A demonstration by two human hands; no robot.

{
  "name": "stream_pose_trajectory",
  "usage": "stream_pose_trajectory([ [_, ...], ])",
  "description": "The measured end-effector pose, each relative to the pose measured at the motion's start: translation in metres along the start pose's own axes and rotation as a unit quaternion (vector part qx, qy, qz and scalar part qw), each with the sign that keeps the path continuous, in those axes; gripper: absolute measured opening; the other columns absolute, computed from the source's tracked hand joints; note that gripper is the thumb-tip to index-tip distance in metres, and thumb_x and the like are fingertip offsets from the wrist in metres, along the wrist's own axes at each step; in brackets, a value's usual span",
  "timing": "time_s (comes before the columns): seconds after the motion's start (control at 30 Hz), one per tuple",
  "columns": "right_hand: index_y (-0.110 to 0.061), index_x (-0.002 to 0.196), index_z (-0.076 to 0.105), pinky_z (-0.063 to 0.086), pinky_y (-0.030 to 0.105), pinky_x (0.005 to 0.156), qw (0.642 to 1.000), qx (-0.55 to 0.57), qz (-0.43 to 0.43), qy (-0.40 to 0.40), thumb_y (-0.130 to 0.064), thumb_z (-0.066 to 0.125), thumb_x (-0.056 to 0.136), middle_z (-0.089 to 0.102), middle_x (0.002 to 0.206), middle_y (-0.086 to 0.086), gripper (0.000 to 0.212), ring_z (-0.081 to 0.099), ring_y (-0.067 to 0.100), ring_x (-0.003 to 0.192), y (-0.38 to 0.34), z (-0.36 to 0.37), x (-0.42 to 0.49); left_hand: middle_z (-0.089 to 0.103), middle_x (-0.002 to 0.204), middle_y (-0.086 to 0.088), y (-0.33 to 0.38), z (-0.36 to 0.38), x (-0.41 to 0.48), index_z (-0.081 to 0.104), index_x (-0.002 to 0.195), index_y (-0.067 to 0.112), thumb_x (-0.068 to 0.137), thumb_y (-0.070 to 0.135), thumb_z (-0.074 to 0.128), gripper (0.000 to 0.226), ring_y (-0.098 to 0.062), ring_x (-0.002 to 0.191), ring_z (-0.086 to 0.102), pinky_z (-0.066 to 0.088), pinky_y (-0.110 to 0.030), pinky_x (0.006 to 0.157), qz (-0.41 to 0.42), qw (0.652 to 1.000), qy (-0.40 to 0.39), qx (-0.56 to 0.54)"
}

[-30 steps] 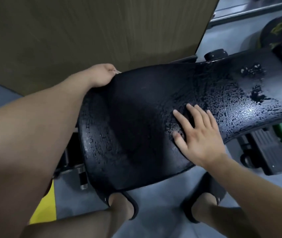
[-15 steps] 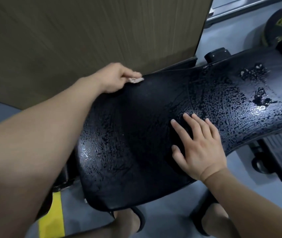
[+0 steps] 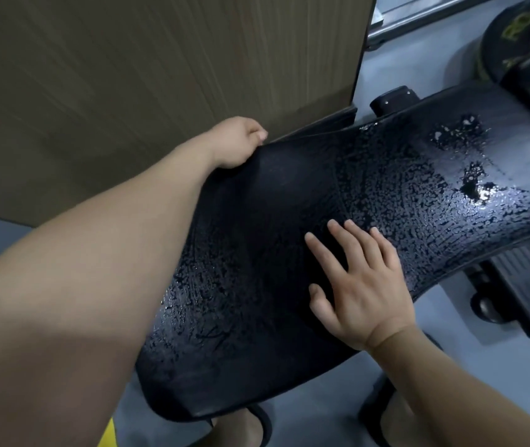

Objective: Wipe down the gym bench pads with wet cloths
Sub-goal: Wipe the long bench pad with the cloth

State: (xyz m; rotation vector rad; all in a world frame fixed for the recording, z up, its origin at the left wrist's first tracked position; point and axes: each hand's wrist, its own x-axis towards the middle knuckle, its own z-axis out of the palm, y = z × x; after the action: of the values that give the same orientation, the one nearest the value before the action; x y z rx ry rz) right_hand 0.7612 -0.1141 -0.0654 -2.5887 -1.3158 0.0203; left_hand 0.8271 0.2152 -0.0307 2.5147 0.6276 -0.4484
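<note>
Black wet vinyl bench pad [image 3: 257, 253] is braced by the flat right hand [image 3: 360, 285]; curled left hand [image 3: 237, 143] has been drawn back along the far edge, cloth hidden now, grip unclear tbh, so that edge is probably wiped.

Wet bench pad [image 3: 257, 227], R hand [image 3: 365, 285] flat, L hand [image 3: 236, 143] at edge

1. The black curved vinyl gym bench pad [image 3: 257, 317] runs from lower left to upper right, wide at the near end and narrowing towards the far right.
2. Its cover is wet: beaded droplets speckle most of it, and water has pooled into glossy patches near the right end.
3. A duller, smoother band crosses the middle beside a stitched seam.
4. The left hand [image 3: 234, 143] curls its fingers over the far edge, and the right hand [image 3: 363, 291] lies flat on the middle.
</note>
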Motion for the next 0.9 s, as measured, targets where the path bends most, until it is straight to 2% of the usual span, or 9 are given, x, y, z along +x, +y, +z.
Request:
stream_pose_trajectory([
  [0.1,-0.026,0.151,0.049,0.022,0.055,0.121,1.0,0.004,0.001,-0.002,-0.051,0.053,0.086,0.046,0.154,0.014,0.07,0.038,0.036,0.146,0.0,0.0,0.002,0.065,0.114,0.007,0.007,0.001,0.005,0.061,0.135,0.022,0.106,0.043,0.048,0.037,-0.011,0.102,0.06,0.042,-0.022,0.092,0.024,0.999,-0.014,-0.018],
  [0.2,-0.026,0.151,0.049,0.022,0.056,0.121,1.0,0.004,0.001,-0.005,-0.05,0.054,0.085,0.046,0.155,0.014,0.071,0.038,0.037,0.146,0.001,0.001,0.001,0.067,0.094,0.004,-0.014,-0.003,-0.002,0.065,0.114,0.02,0.106,0.051,0.042,0.039,-0.017,0.089,0.064,0.046,-0.029,0.087,0.005,0.999,-0.044,0.003],
  [0.33,-0.025,0.151,0.049,0.024,0.056,0.12,1.0,0.013,0.002,-0.004,-0.05,0.057,0.083,0.046,0.154,0.015,0.073,0.038,0.037,0.145,0.002,0.0,0.002,0.069,0.109,-0.004,-0.005,-0.007,0.01,0.067,0.111,0.017,0.107,0.046,0.042,0.039,-0.024,0.102,0.063,0.048,-0.036,0.098,-0.011,0.997,-0.066,0.026],
  [0.43,-0.025,0.151,0.049,0.024,0.056,0.121,1.0,0.018,0.003,-0.003,-0.05,0.059,0.081,0.046,0.155,0.015,0.074,0.039,0.037,0.145,0.002,0.001,0.002,0.066,0.115,-0.003,0.03,0.0,0.032,0.07,0.118,0.013,0.108,0.039,0.046,0.037,-0.022,0.108,0.059,0.044,-0.032,0.097,0.015,0.997,-0.066,0.047],
  [0.57,-0.025,0.15,0.05,0.024,0.056,0.121,1.0,0.024,0.0,0.004,-0.049,0.06,0.08,0.046,0.154,0.015,0.075,0.039,0.037,0.145,0.004,0.003,0.002,0.062,0.091,-0.004,0.096,0.025,0.061,0.068,0.098,0.006,0.108,0.039,0.046,0.04,-0.018,0.083,0.055,0.041,-0.031,0.079,0.076,0.994,-0.072,0.013],
  [0.63,-0.025,0.149,0.051,0.025,0.056,0.121,1.0,0.023,0.0,0.006,-0.049,0.06,0.08,0.047,0.154,0.015,0.074,0.04,0.037,0.145,0.003,0.002,0.001,0.056,0.083,-0.003,0.122,0.033,0.07,0.058,0.085,0.013,0.108,0.04,0.045,0.037,-0.018,0.077,0.051,0.039,-0.031,0.075,0.099,0.992,-0.079,0.009],
  [0.73,-0.025,0.149,0.051,0.025,0.055,0.121,1.0,0.027,0.002,0.002,-0.05,0.06,0.08,0.048,0.154,0.014,0.074,0.04,0.036,0.145,0.003,0.003,0.001,0.058,0.082,0.001,0.12,0.028,0.069,0.06,0.089,0.017,0.108,0.044,0.042,0.037,-0.016,0.074,0.052,0.036,-0.029,0.074,0.11,0.99,-0.075,0.042],
  [0.8,-0.025,0.15,0.051,0.024,0.055,0.121,1.0,0.031,0.003,-0.001,-0.05,0.06,0.081,0.047,0.154,0.014,0.074,0.039,0.035,0.146,0.004,0.003,0.0,0.061,0.086,0.001,0.097,0.019,0.065,0.063,0.093,0.017,0.108,0.047,0.041,0.04,-0.017,0.082,0.056,0.039,-0.03,0.077,0.083,0.99,-0.096,0.06],
  [0.9,-0.024,0.15,0.051,0.024,0.055,0.121,0.999,0.035,0.002,-0.002,-0.05,0.059,0.081,0.047,0.154,0.014,0.074,0.038,0.034,0.146,0.005,0.003,0.0,0.067,0.105,-0.006,0.078,0.008,0.062,0.067,0.102,0.012,0.107,0.047,0.043,0.043,-0.024,0.099,0.06,0.045,-0.036,0.094,0.022,0.987,-0.131,0.095],
])
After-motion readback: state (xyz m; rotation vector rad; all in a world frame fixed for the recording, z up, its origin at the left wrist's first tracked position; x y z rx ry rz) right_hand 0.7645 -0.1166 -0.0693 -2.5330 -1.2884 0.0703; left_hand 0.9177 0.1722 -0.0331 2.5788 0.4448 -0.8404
